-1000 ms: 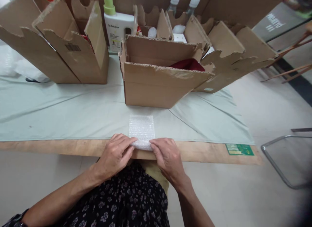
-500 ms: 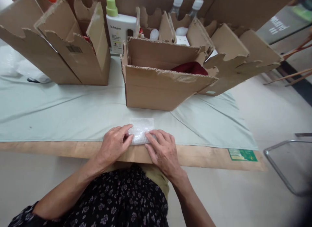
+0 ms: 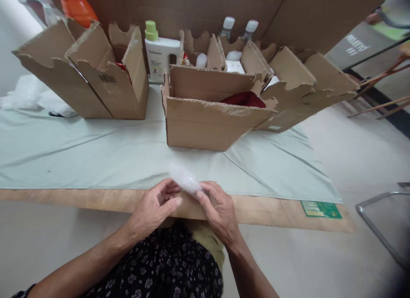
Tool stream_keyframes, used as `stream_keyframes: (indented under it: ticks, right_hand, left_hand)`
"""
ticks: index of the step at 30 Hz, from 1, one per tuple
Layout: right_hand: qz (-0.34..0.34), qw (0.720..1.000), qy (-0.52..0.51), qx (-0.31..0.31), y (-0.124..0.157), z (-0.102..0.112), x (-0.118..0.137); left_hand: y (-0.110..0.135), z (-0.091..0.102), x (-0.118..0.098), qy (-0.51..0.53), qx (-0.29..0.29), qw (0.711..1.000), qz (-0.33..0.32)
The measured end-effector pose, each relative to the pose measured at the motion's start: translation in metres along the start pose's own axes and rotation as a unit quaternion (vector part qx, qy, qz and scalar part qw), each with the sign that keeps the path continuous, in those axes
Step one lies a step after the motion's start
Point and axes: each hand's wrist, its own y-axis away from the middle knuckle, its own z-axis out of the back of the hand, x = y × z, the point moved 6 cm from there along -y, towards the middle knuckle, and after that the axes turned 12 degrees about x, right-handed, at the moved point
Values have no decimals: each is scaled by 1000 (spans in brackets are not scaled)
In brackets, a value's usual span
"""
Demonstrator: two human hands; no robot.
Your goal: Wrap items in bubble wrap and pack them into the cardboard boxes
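A small roll of bubble wrap (image 3: 185,178) is raised at a slant above the table's front edge, a little blurred. My right hand (image 3: 219,210) pinches its lower right end between thumb and fingers. Close to its left side is my left hand (image 3: 156,206), fingers curled but thumb apart, with a gap between them. Whether the left fingertips touch the wrap from behind I cannot tell. What the wrap encloses, if anything, is hidden.
A cardboard box (image 3: 208,127) holding dark red cloth (image 3: 245,100) stands ahead on the pale green tablecloth (image 3: 128,157). Behind are more boxes (image 3: 128,93), a white detergent bottle (image 3: 162,54) and white-capped bottles (image 3: 227,27). Bubble-wrapped packets (image 3: 28,93) lie far left.
The bubble wrap, flat on the table before, is now lifted and tilted in my right hand. My left hand has come off its left edge and opened. The camera view has tilted up slightly.
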Motion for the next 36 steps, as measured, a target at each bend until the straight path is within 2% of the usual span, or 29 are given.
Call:
stream_keyframes:
  ticks: [2, 3, 7, 9, 11, 13, 15, 16, 17, 19, 21, 22, 25, 28, 30, 32, 34, 36]
  right_hand:
    - [-8, 998, -41, 41, 6, -7, 2]
    - [-14, 997, -57, 42, 11, -7, 1]
    - [-36, 992, -119, -30, 28, 4, -17]
    - [-34, 984, -174, -9, 32, 3, -22]
    - [-32, 978, -208, 14, 32, 0, -21]
    - [-40, 977, -207, 3, 29, 1, -18]
    - [-56, 978, -201, -19, 26, 8, -17]
    - [-61, 977, -201, -29, 24, 13, -16]
    - [-61, 977, -199, -37, 22, 19, -16]
    - [-50, 981, -180, -45, 19, 36, -13]
    - [-31, 989, -135, -52, 15, 56, -8]
    - [-20, 992, -104, -60, 14, 68, -4]
    - [16, 992, -11, -123, 10, 109, 10]
    - [38, 976, 48, -211, -1, 154, 32]
    - [47, 962, 99, -249, -18, 179, 53]
    - [76, 952, 192, -224, -47, 193, 78]
    - [114, 943, 293, -114, -85, 189, 96]
    - [161, 909, 386, 0, -118, 176, 102]
  left_hand:
    - [-5, -8, 6, 68, 12, 998, 10]
    - [-7, -10, 8, 91, 5, 996, 10]
    - [-12, -20, 7, 134, 8, 991, -5]
    - [-13, -24, 5, 128, 22, 991, -16]
    - [-12, -25, 2, 95, 31, 995, -26]
    - [-14, -21, -6, 23, 33, 998, -47]
    - [-19, -7, -25, -85, 8, 991, -104]
    - [-22, 3, -40, -149, -16, 977, -149]
    - [-26, 13, -58, -216, -47, 954, -201]
    - [-37, 33, -97, -340, -118, 884, -299]
    - [-54, 51, -128, -420, -180, 821, -343]
    - [-64, 57, -138, -438, -190, 809, -342]
    - [-87, 65, -142, -432, -171, 823, -329]
    - [-88, 57, -123, -391, -141, 835, -361]
    - [-84, 53, -108, -367, -136, 838, -380]
    - [-81, 52, -98, -347, -141, 844, -383]
    - [-82, 53, -92, -332, -142, 853, -377]
    - [-84, 54, -90, -321, -139, 861, -369]
